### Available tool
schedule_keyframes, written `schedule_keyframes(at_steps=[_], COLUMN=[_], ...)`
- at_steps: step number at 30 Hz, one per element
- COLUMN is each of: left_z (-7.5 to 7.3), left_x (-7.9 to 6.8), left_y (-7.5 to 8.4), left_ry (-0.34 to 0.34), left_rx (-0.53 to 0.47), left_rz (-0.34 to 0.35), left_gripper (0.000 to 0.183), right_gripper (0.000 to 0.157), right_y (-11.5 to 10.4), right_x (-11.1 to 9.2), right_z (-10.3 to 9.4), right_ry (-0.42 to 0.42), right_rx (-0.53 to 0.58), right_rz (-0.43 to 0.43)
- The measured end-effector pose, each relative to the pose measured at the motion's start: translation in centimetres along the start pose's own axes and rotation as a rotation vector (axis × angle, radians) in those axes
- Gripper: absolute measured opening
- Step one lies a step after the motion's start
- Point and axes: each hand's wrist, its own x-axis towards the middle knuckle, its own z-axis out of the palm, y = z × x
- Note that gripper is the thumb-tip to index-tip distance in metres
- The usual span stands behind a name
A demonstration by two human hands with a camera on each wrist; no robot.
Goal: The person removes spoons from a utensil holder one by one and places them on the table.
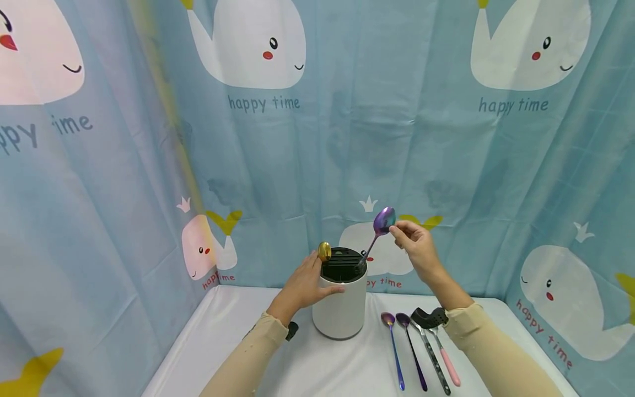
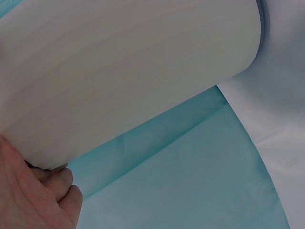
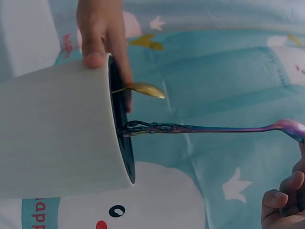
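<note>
A white utensil holder [image 1: 339, 311] with a black slotted insert [image 1: 342, 271] stands upright on the table. My left hand [image 1: 303, 282] grips it near the rim, thumb across the front and fingers around the far left side. From the holder rises a gold spoon [image 1: 324, 251], bowl up, beside the left fingertips. My right hand [image 1: 419, 251] pinches an iridescent purple spoon [image 1: 384, 221] by its bowl, above and right of the holder. In the right wrist view the ornate end of that spoon's handle [image 3: 157, 127] meets the holder's opening; its tip is hidden inside.
On the white table [image 1: 292, 358], right of the holder, lie two slim long-handled spoons [image 1: 392, 342], a utensil with a black patterned handle [image 1: 436, 364] and one with a pink handle [image 1: 450, 366]. A blue whale-print curtain [image 1: 327, 154] encloses the back and sides.
</note>
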Motion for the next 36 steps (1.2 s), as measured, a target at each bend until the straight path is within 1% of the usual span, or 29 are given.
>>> schedule_keyframes(at_steps=[6, 11, 14, 18, 23, 25, 29, 32, 36], left_z=[0.0, 0.1, 0.1, 0.0, 0.0, 0.0, 0.2, 0.2, 0.2], left_x=[0.0, -0.1, -0.2, -0.1, 0.0, 0.0, 0.1, 0.1, 0.1], left_y=[0.0, 0.0, 0.0, 0.0, -0.1, -0.1, -0.2, -0.2, -0.1], left_ry=[0.006, 0.013, 0.015, 0.01, 0.009, 0.009, 0.011, 0.012, 0.012], left_rx=[0.004, 0.004, 0.002, 0.007, 0.017, 0.021, 0.025, 0.023, 0.019], left_rz=[0.01, 0.027, 0.026, 0.017, 0.021, 0.023, 0.025, 0.024, 0.018], left_gripper=[0.126, 0.125, 0.125, 0.125, 0.125, 0.125, 0.125, 0.125, 0.124], right_gripper=[0.017, 0.01, 0.013, 0.015, 0.012, 0.017, 0.029, 0.032, 0.033], right_y=[-0.2, -0.3, -0.3, -0.3, 0.3, 0.8, 1.8, 2.6, 3.6], right_x=[0.0, -0.2, -0.2, -0.3, -0.6, -0.8, -1.2, -1.6, -2.1], right_z=[-0.5, -1.5, -2.2, -3.5, -5.2, -5.8, -7.3, -8.3, -9.5], right_ry=[-0.002, -0.024, -0.049, -0.076, -0.089, -0.093, -0.109, -0.115, -0.1], right_rx=[0.036, 0.078, 0.081, 0.048, -0.02, -0.059, -0.133, -0.166, -0.173], right_rz=[-0.018, -0.034, -0.044, -0.044, 0.028, 0.067, 0.115, 0.136, 0.167])
